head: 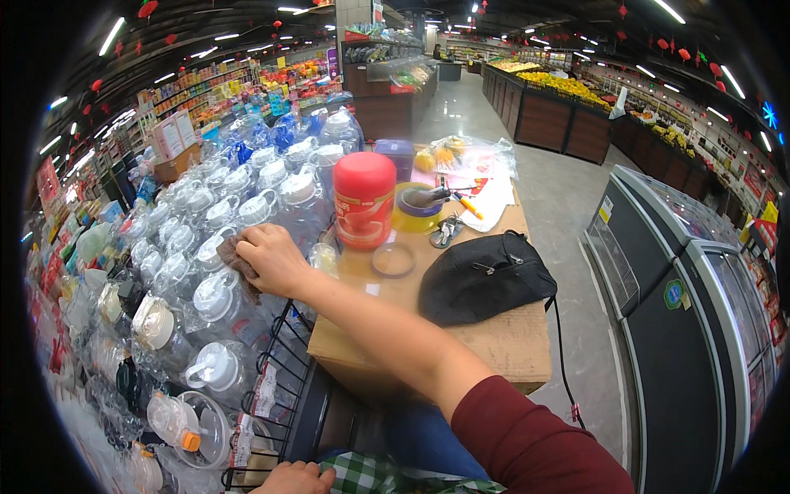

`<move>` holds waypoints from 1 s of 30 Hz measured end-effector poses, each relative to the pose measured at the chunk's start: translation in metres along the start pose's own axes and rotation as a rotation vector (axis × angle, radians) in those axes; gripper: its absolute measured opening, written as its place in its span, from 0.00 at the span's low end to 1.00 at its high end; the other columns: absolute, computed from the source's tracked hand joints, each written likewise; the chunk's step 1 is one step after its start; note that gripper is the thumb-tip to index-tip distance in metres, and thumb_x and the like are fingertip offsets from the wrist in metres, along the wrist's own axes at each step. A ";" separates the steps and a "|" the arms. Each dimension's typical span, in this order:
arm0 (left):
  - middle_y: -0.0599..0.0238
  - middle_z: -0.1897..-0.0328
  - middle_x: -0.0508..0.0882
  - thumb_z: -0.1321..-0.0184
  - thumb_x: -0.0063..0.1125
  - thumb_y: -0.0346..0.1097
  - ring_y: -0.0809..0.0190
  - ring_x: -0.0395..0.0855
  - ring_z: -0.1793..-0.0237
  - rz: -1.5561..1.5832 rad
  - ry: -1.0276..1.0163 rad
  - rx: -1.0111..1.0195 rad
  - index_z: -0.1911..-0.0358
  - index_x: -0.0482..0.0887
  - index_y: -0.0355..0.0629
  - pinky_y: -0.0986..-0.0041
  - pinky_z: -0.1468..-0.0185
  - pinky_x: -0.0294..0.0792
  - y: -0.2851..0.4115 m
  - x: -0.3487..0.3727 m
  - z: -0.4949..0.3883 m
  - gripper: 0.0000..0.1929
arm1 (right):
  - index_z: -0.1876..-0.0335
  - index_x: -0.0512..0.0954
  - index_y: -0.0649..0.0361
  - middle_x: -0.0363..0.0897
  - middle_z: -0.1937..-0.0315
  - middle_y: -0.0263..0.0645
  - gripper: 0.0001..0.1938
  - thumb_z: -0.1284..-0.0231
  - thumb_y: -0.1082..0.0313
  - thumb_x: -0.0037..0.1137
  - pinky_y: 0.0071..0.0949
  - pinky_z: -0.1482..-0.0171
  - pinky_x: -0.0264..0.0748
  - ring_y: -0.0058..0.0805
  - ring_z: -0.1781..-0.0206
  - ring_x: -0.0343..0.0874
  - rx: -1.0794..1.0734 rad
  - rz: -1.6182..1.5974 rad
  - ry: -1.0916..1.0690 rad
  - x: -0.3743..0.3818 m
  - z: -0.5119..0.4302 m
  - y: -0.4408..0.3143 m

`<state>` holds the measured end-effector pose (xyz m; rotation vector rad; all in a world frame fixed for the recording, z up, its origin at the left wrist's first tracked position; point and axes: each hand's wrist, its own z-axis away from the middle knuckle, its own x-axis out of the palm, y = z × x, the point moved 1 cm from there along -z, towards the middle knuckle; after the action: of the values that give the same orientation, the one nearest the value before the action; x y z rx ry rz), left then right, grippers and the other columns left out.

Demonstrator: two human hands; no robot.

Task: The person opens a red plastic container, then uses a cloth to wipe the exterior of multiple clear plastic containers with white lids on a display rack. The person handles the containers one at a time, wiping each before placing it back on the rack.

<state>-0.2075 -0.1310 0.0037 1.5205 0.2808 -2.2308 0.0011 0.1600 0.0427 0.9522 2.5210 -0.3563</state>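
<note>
My right hand reaches across to the left, closed on a brown cloth that lies against the lids of plastic-wrapped clear bottles. At the bottom edge my left hand rests by the end of a black wire rack, next to green checked fabric; its fingers are curled, and whether it grips anything does not show. Right of the cloth, a red-lidded jar stands on a cardboard box.
On the box lie a black pouch, keys, an orange marker, a yellow tape roll, a clear round lid and bagged fruit. Chest freezers stand at right; fruit stands are farther back.
</note>
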 end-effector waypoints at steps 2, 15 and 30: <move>0.54 0.62 0.86 0.39 0.61 0.35 0.49 0.87 0.58 0.000 0.002 0.007 0.58 0.80 0.40 0.59 0.56 0.79 0.000 0.001 0.001 0.09 | 0.53 0.81 0.57 0.81 0.47 0.43 0.17 0.49 0.64 0.70 0.48 0.39 0.74 0.51 0.43 0.79 0.006 0.014 0.004 -0.001 0.001 -0.003; 0.58 0.65 0.85 0.39 0.61 0.37 0.53 0.87 0.61 -0.047 0.068 0.027 0.61 0.81 0.44 0.62 0.59 0.79 0.001 0.003 0.003 0.08 | 0.50 0.82 0.53 0.82 0.50 0.38 0.15 0.44 0.65 0.67 0.44 0.45 0.76 0.46 0.46 0.78 0.059 0.026 -0.042 -0.004 0.001 -0.004; 0.61 0.66 0.85 0.41 0.64 0.40 0.56 0.86 0.62 -0.108 0.087 0.053 0.60 0.81 0.44 0.64 0.60 0.78 0.003 0.013 0.004 0.10 | 0.49 0.81 0.59 0.79 0.45 0.45 0.21 0.43 0.56 0.71 0.46 0.40 0.74 0.50 0.42 0.77 0.227 -0.133 0.360 -0.006 -0.012 0.006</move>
<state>-0.2135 -0.1385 -0.0060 1.6701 0.3394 -2.2746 0.0059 0.1654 0.0554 1.0101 2.9294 -0.5660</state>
